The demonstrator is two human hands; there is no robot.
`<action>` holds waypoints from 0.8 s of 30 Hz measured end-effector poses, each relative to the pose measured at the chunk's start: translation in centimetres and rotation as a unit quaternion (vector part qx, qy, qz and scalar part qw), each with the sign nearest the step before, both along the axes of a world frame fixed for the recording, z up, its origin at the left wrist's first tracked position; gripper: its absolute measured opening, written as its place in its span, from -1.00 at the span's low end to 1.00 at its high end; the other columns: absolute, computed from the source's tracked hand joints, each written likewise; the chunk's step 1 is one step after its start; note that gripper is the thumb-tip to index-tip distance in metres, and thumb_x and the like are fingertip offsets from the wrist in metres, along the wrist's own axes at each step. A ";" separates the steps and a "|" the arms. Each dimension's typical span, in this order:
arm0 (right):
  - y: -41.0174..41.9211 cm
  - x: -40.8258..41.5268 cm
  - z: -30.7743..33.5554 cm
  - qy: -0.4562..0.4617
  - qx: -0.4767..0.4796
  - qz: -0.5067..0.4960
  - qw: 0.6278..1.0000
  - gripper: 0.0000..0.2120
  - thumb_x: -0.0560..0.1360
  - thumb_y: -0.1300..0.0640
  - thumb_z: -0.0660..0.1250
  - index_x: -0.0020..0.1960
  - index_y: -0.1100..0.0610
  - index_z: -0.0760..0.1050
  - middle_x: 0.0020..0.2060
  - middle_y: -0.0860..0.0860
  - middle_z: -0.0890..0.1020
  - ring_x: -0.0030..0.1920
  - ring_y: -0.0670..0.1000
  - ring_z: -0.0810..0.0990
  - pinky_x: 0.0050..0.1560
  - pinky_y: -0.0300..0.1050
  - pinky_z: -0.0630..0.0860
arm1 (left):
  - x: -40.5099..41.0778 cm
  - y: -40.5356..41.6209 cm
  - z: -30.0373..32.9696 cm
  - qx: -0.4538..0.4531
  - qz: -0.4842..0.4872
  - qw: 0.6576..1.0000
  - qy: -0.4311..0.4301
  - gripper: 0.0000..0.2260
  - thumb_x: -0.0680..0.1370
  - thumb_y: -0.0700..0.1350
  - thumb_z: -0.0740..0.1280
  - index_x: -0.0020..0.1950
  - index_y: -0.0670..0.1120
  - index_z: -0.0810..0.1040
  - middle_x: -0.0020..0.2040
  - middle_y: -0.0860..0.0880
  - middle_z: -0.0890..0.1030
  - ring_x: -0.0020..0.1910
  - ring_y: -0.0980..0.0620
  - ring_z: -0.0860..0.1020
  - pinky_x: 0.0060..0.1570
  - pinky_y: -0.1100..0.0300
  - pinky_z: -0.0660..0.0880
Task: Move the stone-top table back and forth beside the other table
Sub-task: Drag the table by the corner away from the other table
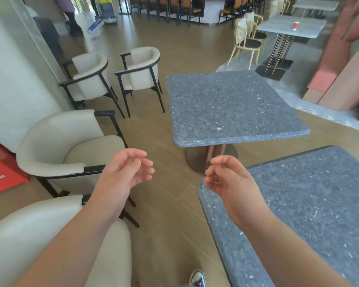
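The stone-top table [232, 106], a dark speckled slab on a round metal foot, stood on the wooden floor [174, 214] just beyond the other table [311, 204], its near edge separated from that worktop's far corner by a strip of bare floor. Neither hand touched it. The left hand [124, 172] hung in the air short of the stone-top table's near left corner, palm turned inward, fingers loosely curled and holding nothing. The right hand [228, 179] hovered in front of the table's round foot, above the far left corner of the other table, its fingers likewise loosely bent and empty; whether it grazed that worktop's edge could not be told. Left of the stone-top table stood two cream armchairs [116, 77] with black frames, and nearer the person two more cream armchairs [62, 150]. Beyond the table's far right corner a paler table [290, 27] carried a red can [296, 25], with yellow-framed chairs [247, 42] beside it.
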State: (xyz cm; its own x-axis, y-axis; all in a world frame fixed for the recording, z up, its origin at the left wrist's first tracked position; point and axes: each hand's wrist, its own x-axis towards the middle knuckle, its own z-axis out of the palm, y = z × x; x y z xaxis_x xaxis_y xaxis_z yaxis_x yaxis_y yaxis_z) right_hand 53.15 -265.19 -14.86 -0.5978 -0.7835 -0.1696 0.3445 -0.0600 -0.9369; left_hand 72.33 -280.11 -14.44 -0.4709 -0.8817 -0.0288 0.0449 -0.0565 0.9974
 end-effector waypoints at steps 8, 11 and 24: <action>-7.9 -5.1 -2.1 -0.042 0.038 0.000 0.998 -0.76 0.60 0.40 0.14 0.02 0.17 0.52 -0.27 0.05 0.61 -0.28 0.00 0.59 -0.07 -0.06 0.58 | -5.4 -5.7 -2.7 0.047 0.001 0.999 -0.020 -0.74 0.69 -0.32 0.14 0.09 -0.14 0.61 -0.09 -0.12 0.69 -0.09 -0.10 0.69 -0.07 0.12 0.64; -11.0 -5.9 -3.1 -0.041 0.055 0.000 0.998 -0.76 0.60 0.39 0.14 0.02 0.15 0.53 -0.26 0.05 0.62 -0.27 0.00 0.60 -0.08 -0.08 0.59 | -6.5 -9.2 -4.0 0.069 0.007 0.997 -0.024 -0.75 0.69 -0.31 0.14 0.09 -0.15 0.61 -0.10 -0.12 0.69 -0.09 -0.09 0.69 -0.08 0.12 0.65; -30.5 -9.1 -8.4 -0.118 0.163 -0.095 0.975 -0.75 0.58 0.42 0.13 -0.03 0.13 0.49 -0.30 0.03 0.57 -0.30 0.01 0.53 -0.09 -0.05 0.54 | -12.9 -31.3 -8.3 0.160 -0.077 0.980 -0.095 -0.79 0.68 -0.32 0.16 0.12 -0.20 0.59 -0.13 -0.08 0.71 -0.15 -0.03 0.69 -0.08 0.09 0.67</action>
State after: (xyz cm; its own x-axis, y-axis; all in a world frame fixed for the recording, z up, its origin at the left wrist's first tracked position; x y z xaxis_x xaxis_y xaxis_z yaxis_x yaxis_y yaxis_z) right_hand 44.08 -295.64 -23.26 -0.6405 -0.5436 -0.5425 0.5653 0.1444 -0.8121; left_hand 59.47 -311.41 -22.78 -0.5568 -0.7324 -0.3919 -0.1734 -0.3590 0.9171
